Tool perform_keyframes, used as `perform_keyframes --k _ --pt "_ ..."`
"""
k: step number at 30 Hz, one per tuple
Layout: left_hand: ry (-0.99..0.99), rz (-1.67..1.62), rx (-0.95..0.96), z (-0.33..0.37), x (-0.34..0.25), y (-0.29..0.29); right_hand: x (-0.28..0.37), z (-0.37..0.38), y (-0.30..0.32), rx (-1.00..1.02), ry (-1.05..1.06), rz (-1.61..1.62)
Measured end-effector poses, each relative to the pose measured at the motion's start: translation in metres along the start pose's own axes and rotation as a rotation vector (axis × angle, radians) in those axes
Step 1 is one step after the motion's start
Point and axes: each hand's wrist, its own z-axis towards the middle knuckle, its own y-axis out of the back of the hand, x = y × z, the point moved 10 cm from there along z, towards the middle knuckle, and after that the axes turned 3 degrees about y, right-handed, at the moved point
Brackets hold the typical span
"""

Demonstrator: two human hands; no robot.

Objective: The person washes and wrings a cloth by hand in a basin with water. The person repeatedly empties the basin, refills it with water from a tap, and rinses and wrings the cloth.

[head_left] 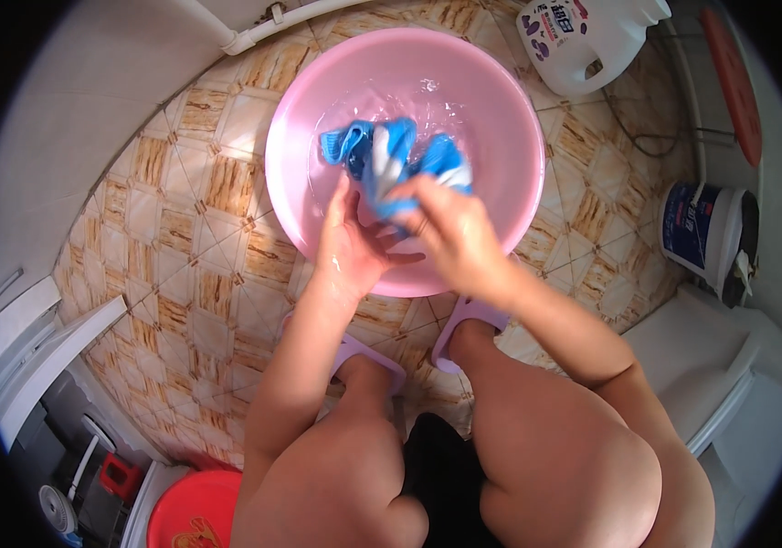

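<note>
A wet blue-and-white cloth (396, 151) with a ribbed edge hangs bunched over the shallow water in a large pink basin (514, 155). My right hand (453, 228) has its fingers closed on the cloth's near side, a little smeared by motion. At the near left of the basin, my left hand (354, 245) is turned palm up with its fingers apart. It is wet and lies just below the cloth; whether its fingertips touch the fabric I cannot tell.
Beyond the basin at right stands a white plastic jug (583, 46). A blue-and-white bucket (706, 228) and a red disc-shaped object (734, 87) line the right side. Lower left holds a red basin (195, 507). Lilac slippers (450, 342) rest on the patterned tiles by the pink basin.
</note>
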Motion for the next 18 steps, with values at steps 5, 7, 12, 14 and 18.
perform_keyframes --k 5,7,12,14,18 --pt "-0.206 0.034 0.313 -0.013 -0.014 -0.03 0.069 -0.012 -0.045 0.152 0.317 0.154" --pt "-0.233 0.094 0.201 -0.009 -0.005 -0.01 0.052 -0.009 -0.057 0.165 0.335 -0.01" --pt "-0.207 0.263 -0.089 -0.002 0.008 0.025 -0.056 0.028 -0.012 -0.127 -0.046 -0.386" --pt "-0.184 0.167 -0.141 -0.005 0.005 0.019 -0.064 0.026 0.007 -0.142 -0.179 -0.311" --pt "-0.084 -0.101 0.134 -0.015 -0.008 -0.015 0.013 0.001 -0.019 -0.073 0.121 -0.273"
